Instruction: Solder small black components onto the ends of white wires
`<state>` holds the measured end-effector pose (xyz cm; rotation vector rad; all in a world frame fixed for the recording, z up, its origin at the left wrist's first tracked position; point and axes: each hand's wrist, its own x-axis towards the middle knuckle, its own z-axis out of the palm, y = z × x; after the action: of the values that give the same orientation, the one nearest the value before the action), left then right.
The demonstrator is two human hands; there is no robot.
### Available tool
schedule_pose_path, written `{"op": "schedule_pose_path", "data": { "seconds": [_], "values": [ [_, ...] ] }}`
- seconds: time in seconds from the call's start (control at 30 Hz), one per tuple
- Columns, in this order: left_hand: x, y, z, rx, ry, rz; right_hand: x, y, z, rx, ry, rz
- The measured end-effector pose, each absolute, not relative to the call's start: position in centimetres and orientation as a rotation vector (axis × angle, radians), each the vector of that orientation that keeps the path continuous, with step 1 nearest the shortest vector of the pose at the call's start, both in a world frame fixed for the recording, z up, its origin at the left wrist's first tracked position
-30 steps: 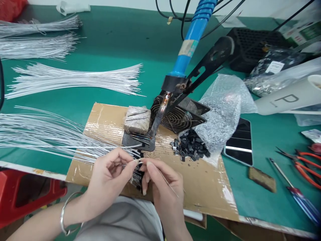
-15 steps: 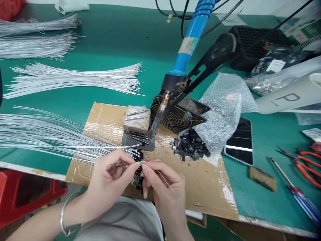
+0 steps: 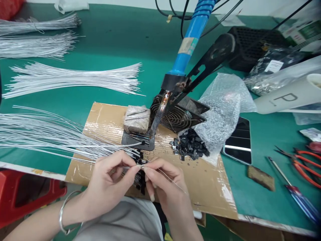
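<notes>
Meeting at the near edge of the bench (image 3: 107, 43), both hands are closed in a fingertip pinch. The left hand (image 3: 109, 184) grasps a thin grey strand between thumb and forefinger; the right hand (image 3: 169, 184) grasps a fine silver-grey wire (image 3: 173, 182), whose tail slants back across its fingers. The exact joint between the fingertips is too small to tell.

Just beyond them, a loose fan of grey-white wires (image 3: 62, 137) reaches in from the left, with small black tips near the hands. A pale rough block (image 3: 136, 122) stands on a dark metal plate (image 3: 125, 141), under a blue-handled soldering iron (image 3: 184, 57). Right of these, small black flat pieces (image 3: 192, 144) lie heaped beside a clear bubble-wrap bag (image 3: 223, 100).

Writing: a large "P" reads clearly on an off-white cylindrical cup (image 3: 283, 98) lying tilted; the smaller mark beside it is illegible. A white label (image 3: 274, 66) on a dark plastic bag cannot be read.

Surface: green bench top, brown cardboard sheet (image 3: 208, 187) with glossy tape and dark crumbs. A pale wall rises behind; a red plastic stool (image 3: 7, 201) stands at lower left.

Against the frame one second earlier, the right hand has shifted slightly rightward and the wire's tail with it; the block and soldering iron hold their places.
</notes>
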<state>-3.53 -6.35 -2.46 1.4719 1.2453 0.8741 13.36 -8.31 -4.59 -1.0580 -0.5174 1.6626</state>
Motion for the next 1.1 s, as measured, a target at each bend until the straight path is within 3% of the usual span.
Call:
{"op": "schedule_pose_path", "data": {
  "seconds": [0.23,1.1],
  "values": [
    [-3.9,-6.5,-2.7,1.503,1.238,0.810,14.0,-8.0,-3.1,-1.194,-0.515,1.724],
    [-3.0,-6.6,-2.9,1.839,1.299,0.962,13.1,-8.0,-4.6,-1.049,-0.438,1.667]
  ]
}}
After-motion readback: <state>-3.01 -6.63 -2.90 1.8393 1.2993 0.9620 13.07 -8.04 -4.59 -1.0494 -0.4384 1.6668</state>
